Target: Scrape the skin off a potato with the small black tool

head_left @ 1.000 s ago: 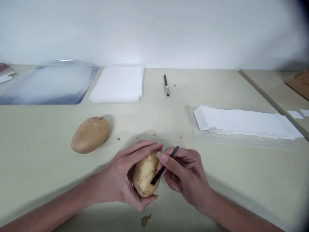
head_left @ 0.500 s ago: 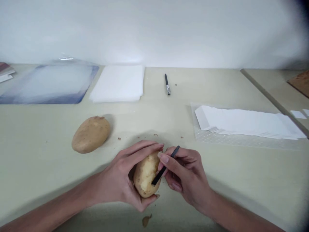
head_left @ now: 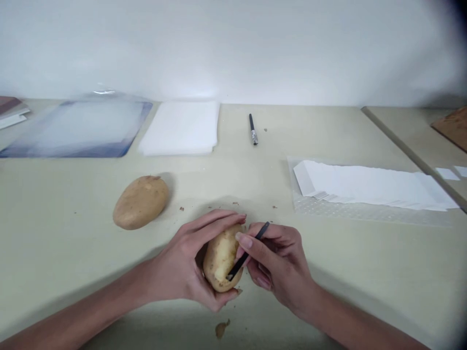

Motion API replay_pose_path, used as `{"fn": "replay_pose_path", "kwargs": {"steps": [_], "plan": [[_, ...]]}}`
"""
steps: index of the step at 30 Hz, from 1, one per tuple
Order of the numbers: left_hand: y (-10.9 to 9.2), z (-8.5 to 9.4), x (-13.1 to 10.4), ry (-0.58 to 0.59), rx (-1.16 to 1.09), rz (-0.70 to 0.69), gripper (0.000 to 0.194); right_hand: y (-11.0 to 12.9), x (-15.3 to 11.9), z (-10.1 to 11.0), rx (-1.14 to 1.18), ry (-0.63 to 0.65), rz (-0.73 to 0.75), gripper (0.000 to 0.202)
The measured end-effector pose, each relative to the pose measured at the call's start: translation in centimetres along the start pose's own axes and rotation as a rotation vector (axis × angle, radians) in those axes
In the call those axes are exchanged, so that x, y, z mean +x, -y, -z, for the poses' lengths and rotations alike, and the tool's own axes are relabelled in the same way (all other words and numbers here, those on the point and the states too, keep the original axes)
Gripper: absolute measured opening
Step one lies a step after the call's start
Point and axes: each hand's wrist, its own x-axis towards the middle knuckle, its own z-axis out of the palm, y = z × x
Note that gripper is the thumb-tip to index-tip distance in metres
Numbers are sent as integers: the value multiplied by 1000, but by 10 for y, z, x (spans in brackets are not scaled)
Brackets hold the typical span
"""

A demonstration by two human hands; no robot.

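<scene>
My left hand (head_left: 193,257) curves round a potato (head_left: 222,255), thumb beneath and fingers over its top. A pale, peeled strip runs down the potato's upper face, with brown skin on either side. Between the thumb and fingers of my right hand (head_left: 275,262) is a slim black tool (head_left: 239,265), slanting down to the left. Its lower end touches the potato at the edge of the peeled strip, with a small pale bit at the tip. What kind of tool it is, I cannot tell. A second, unpeeled potato (head_left: 141,202) lies to the left, apart from both hands.
A scrap of peel (head_left: 221,329) lies near the front, with tiny skin bits around. Farther back are a black-and-silver pen-like tool (head_left: 253,129), a stack of white sheets (head_left: 180,127) and a blue-edged clear folder (head_left: 82,129). White paper slips (head_left: 368,184) lie at right.
The black tool's tip has shifted slightly along the potato, and a small pale bit now shows at it. Both hands keep their grip; the whole view has moved slightly.
</scene>
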Motion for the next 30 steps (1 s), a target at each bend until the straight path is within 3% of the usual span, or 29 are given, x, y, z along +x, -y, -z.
{"fn": "replay_pose_path", "kwargs": {"steps": [9, 15, 30], "plan": [[0, -1, -3, 3, 28, 26, 101, 1, 1, 1, 6, 8, -11, 26], [2, 0, -6, 14, -4, 24, 104, 12, 5, 4, -2, -93, 25, 25], [0, 1, -4, 22, 25, 78, 103, 7, -1, 4, -101, 98, 61, 21]]}}
